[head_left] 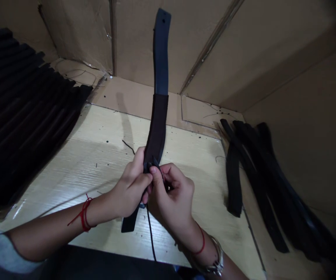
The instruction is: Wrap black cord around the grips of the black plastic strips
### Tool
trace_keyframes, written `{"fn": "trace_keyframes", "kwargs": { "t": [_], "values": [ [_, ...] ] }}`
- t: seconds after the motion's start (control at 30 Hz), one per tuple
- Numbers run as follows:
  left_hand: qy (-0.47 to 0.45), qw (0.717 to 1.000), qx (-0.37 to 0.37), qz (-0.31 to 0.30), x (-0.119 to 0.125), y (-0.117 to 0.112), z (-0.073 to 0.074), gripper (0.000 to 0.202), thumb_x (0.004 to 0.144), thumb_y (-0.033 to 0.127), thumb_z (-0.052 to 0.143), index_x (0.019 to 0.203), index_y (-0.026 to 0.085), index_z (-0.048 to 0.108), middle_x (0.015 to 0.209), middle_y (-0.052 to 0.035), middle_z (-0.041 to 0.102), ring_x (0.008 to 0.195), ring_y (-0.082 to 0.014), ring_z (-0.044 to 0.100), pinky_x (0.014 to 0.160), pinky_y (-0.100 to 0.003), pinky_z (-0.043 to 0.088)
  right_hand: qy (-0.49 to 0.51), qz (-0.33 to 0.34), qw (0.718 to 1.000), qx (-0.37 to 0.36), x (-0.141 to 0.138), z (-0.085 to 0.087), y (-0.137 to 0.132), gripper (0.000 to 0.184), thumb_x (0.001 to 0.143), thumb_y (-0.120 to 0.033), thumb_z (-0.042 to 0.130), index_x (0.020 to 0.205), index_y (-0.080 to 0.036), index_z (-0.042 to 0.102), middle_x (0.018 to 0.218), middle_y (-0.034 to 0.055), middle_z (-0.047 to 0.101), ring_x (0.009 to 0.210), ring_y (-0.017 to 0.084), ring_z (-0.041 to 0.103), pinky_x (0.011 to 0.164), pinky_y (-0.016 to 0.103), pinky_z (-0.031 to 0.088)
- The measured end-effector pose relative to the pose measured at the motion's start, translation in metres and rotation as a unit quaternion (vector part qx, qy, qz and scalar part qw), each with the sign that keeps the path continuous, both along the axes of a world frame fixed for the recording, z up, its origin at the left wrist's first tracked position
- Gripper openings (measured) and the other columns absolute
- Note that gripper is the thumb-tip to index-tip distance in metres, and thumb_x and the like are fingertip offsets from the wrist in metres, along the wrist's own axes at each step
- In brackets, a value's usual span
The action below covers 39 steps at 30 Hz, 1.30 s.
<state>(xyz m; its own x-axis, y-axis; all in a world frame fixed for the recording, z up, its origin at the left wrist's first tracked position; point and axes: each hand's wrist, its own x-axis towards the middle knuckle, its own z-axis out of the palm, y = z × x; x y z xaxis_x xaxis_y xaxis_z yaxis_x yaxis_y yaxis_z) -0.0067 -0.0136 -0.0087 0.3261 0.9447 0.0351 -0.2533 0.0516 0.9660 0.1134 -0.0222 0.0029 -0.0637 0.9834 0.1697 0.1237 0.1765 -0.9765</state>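
A long, slightly curved black strip (161, 58) stretches away from me over the table, with a dark brown sleeve (158, 116) around its middle part. My left hand (131, 188) is closed round the strip near the sleeve's lower end, its thumb on top. Pinched in my right hand (172, 190) is a small dark pointed piece (156, 161) that lies against the sleeve; its kind cannot be made out. The fingertips of both hands nearly meet there. A black cord (150, 233) hangs below the hands, and a short dark cord end (128, 146) sticks out on the left.
Many dark strips (25, 105) are stacked in rows at the left. Several more black strips (261, 175) lie at the right. Cardboard walls (139, 42) enclose the back and right of the pale tabletop (194, 155), where dark scraps and threads are scattered.
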Motion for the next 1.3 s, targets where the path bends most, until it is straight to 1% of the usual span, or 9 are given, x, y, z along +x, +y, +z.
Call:
{"fn": "trace_keyframes", "kwargs": {
  "t": [0.13, 0.3, 0.4, 0.47, 0.57, 0.67, 1.03, 1.17, 1.3],
  "values": [
    [0.006, 1.000, -0.006, 0.001, 0.0007, -0.0015, -0.0018, 0.019, 0.088, 0.015, 0.039, 0.106, 0.020, 0.039, 0.069, 0.0043, 0.048, 0.042, -0.0070, 0.046, 0.037, -0.014, 0.038, 0.013, 0.002, 1.000, -0.018, 0.0015, 0.0015, 0.0015, 0.027, 0.093, -0.029, 0.060, 0.071, -0.019, 0.047, 0.047, -0.0052, 0.054, 0.033, 0.012, 0.058, 0.030, 0.018, 0.037],
    [-0.061, 0.998, -0.018, -0.002, -0.0001, 0.0010, -0.0042, 0.020, 0.092, 0.022, 0.044, 0.112, 0.021, 0.042, 0.062, 0.0052, 0.048, 0.042, -0.0077, 0.046, 0.037, -0.013, 0.039, 0.006, 0.010, 1.000, -0.018, 0.0017, 0.0018, 0.0023, 0.027, 0.092, -0.029, 0.060, 0.071, -0.019, 0.047, 0.050, -0.0044, 0.056, 0.036, 0.012, 0.061, 0.033, 0.019, 0.040],
    [-0.127, 0.991, -0.048, 0.007, -0.0002, 0.0037, -0.0018, 0.030, 0.089, 0.028, 0.054, 0.116, 0.021, 0.044, 0.066, 0.0049, 0.050, 0.040, -0.0061, 0.045, 0.035, -0.012, 0.039, -0.010, 0.012, 1.000, -0.002, 0.0016, 0.0006, 0.0019, 0.026, 0.092, -0.027, 0.061, 0.070, -0.019, 0.049, 0.052, -0.0029, 0.059, 0.040, 0.012, 0.061, 0.037, 0.020, 0.044],
    [-0.146, 0.986, -0.079, 0.015, -0.0002, 0.0052, 0.0005, 0.037, 0.088, 0.031, 0.052, 0.123, 0.020, 0.044, 0.064, 0.0042, 0.052, 0.039, -0.0072, 0.046, 0.035, -0.013, 0.039, -0.008, 0.012, 1.000, 0.001, 0.0017, -0.0001, 0.0018, 0.025, 0.092, -0.027, 0.060, 0.071, -0.019, 0.050, 0.053, -0.0023, 0.061, 0.042, 0.012, 0.062, 0.039, 0.021, 0.045],
    [-0.133, 0.983, -0.121, 0.034, 0.0001, 0.0064, 0.0031, 0.043, 0.091, 0.035, 0.044, 0.129, 0.015, 0.044, 0.057, 0.0027, 0.053, 0.038, -0.0111, 0.049, 0.034, -0.017, 0.040, 0.020, 0.018, 1.000, -0.006, 0.0017, -0.0002, 0.0020, 0.025, 0.092, -0.028, 0.060, 0.071, -0.020, 0.048, 0.054, -0.0027, 0.061, 0.040, 0.012, 0.061, 0.038, 0.022, 0.046],
    [-0.118, 0.982, -0.138, 0.057, 0.0010, 0.0065, 0.0041, 0.049, 0.092, 0.037, 0.045, 0.135, 0.014, 0.041, 0.054, 0.0032, 0.052, 0.037, -0.0122, 0.049, 0.034, -0.018, 0.039, 0.026, 0.022, 0.999, -0.010, 0.0018, 0.0006, 0.0019, 0.027, 0.092, -0.029, 0.060, 0.070, -0.020, 0.048, 0.053, -0.0031, 0.060, 0.039, 0.012, 0.060, 0.037, 0.023, 0.045],
    [-0.077, 0.986, -0.123, 0.080, 0.0010, 0.0065, 0.0044, 0.049, 0.094, 0.039, 0.046, 0.137, 0.016, 0.039, 0.054, 0.0056, 0.049, 0.039, -0.0106, 0.048, 0.036, -0.016, 0.039, -0.023, 0.012, 1.000, 0.011, 0.0000, 0.0069, -0.0027, 0.024, 0.092, -0.026, 0.060, 0.070, -0.019, 0.051, 0.054, -0.0020, 0.062, 0.043, 0.012, 0.063, 0.038, 0.020, 0.044],
    [-0.082, 0.988, -0.112, 0.073, 0.0006, 0.0069, 0.0044, 0.043, 0.095, 0.040, 0.046, 0.131, 0.017, 0.044, 0.053, 0.0049, 0.049, 0.038, -0.0103, 0.047, 0.036, -0.016, 0.038, -0.023, 0.010, 1.000, -0.002, -0.0008, 0.0074, -0.0027, 0.026, 0.092, -0.029, 0.059, 0.069, -0.020, 0.051, 0.052, -0.0018, 0.061, 0.042, 0.012, 0.062, 0.037, 0.020, 0.043],
    [-0.091, 0.988, -0.110, 0.056, 0.0001, 0.0057, 0.0029, 0.043, 0.096, 0.039, 0.045, 0.134, 0.019, 0.040, 0.052, 0.0056, 0.049, 0.036, -0.0106, 0.047, 0.035, -0.016, 0.039, -0.016, 0.006, 1.000, -0.010, -0.0015, 0.0068, -0.0024, 0.026, 0.092, -0.029, 0.059, 0.069, -0.019, 0.050, 0.052, -0.0021, 0.060, 0.041, 0.011, 0.060, 0.037, 0.020, 0.042]
  ]
}}
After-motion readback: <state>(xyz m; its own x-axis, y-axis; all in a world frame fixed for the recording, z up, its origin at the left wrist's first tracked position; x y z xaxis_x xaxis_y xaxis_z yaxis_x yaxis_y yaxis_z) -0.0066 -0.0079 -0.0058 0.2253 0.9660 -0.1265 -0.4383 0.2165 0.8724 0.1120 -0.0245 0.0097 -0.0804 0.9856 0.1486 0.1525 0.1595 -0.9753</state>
